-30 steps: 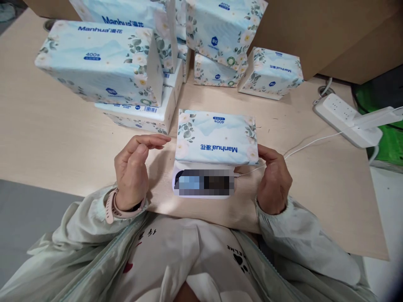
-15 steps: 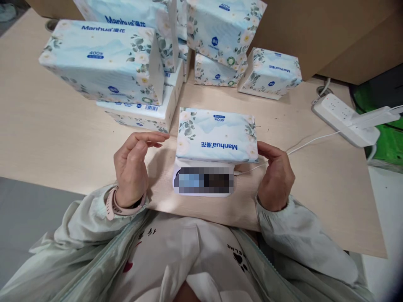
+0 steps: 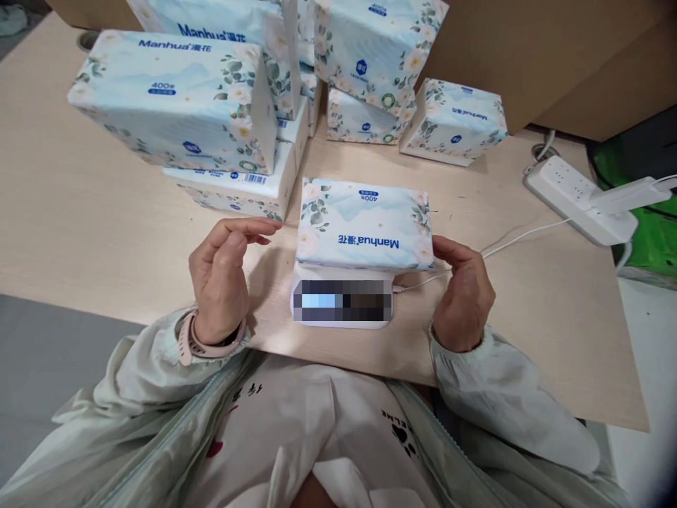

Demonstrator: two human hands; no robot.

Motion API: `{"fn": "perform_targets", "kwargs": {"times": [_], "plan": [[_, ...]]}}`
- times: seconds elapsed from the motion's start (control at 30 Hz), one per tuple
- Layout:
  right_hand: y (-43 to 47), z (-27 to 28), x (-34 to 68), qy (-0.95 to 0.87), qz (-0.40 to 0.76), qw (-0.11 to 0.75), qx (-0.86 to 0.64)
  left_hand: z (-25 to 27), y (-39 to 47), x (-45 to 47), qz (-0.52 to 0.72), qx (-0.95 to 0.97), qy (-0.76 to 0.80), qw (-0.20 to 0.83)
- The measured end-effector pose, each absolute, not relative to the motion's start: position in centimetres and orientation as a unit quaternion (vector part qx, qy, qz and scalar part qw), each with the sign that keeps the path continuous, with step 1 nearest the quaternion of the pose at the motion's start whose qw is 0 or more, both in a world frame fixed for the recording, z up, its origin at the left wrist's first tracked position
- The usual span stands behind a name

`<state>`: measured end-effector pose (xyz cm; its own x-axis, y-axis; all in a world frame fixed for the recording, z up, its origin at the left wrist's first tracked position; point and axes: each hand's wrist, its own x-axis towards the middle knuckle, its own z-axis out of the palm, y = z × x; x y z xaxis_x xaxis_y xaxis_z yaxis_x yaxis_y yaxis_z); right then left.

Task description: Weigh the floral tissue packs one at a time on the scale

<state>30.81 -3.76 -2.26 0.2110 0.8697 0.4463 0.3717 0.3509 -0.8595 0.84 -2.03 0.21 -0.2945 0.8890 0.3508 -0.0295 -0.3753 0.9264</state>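
A blue-and-white floral tissue pack (image 3: 364, 224) rests on top of a white scale (image 3: 343, 323), whose display is blurred out by large pixels. To the pack's left, my left hand (image 3: 219, 282) stands on edge with its fingers stretched toward the pack and a gap between them. At the pack's right side is my right hand (image 3: 465, 296), open and slightly curled. Its fingertips are close by the pack's lower right corner; whether they touch it I cannot tell. Neither hand holds anything.
Stacked tissue packs (image 3: 174, 106) stand at the back left, with more packs (image 3: 378, 56) behind the scale. One single pack (image 3: 455, 123) sits farther right. A white cable (image 3: 508, 245) runs from the scale toward a power strip (image 3: 582, 201). Cardboard (image 3: 508, 63) borders the table's back.
Almost nothing differs. The whole view has shifted very slightly, and both hands keep their places beside the tissue pack.
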Motion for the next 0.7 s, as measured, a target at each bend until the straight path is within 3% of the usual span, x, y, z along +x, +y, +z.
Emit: {"fn": "perform_targets", "kwargs": {"times": [0.53, 0.7], "plan": [[-3.9, -2.4, 31.4, -0.615, 0.197, 0.529, -0.551, -0.1, -2.2, 0.4, 0.636, 0.545, 0.468, 0.283], [-4.1, -3.2, 31.5, -0.675, 0.245, 0.447, -0.533, 1.4, -3.2, 0.7, 0.516, 0.652, 0.48, 0.281]]}}
